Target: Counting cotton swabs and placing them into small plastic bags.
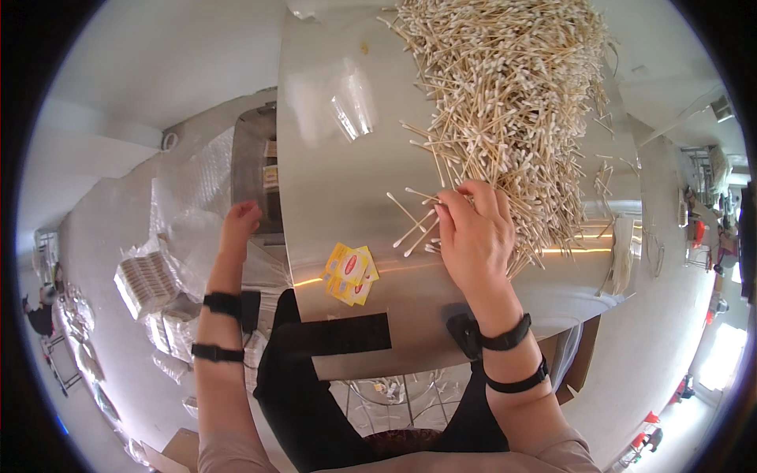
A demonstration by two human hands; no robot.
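Note:
A big heap of cotton swabs (505, 87) with wooden sticks and white tips covers the far right of the metal table (331, 189). At the heap's near left edge, my right hand (477, 232) is closed, thumb and fingers bent together on some swabs. Several loose swabs (410, 221) lie crossed just left of its fingertips. My left hand (243, 221) hangs beyond the table's left edge, beside a dark grey bin (246, 169). Its fingers are curled together, and anything in them is too small or hidden to make out.
Yellow printed cards (349, 272) overlap near the table's front. Farther back lies a clear plastic sleeve (351, 110). Wrapped swab bundles (146, 280) are stacked on the left. A black strip (339, 335) crosses the table's near left corner. A cardboard box (579, 359) stands below on the right.

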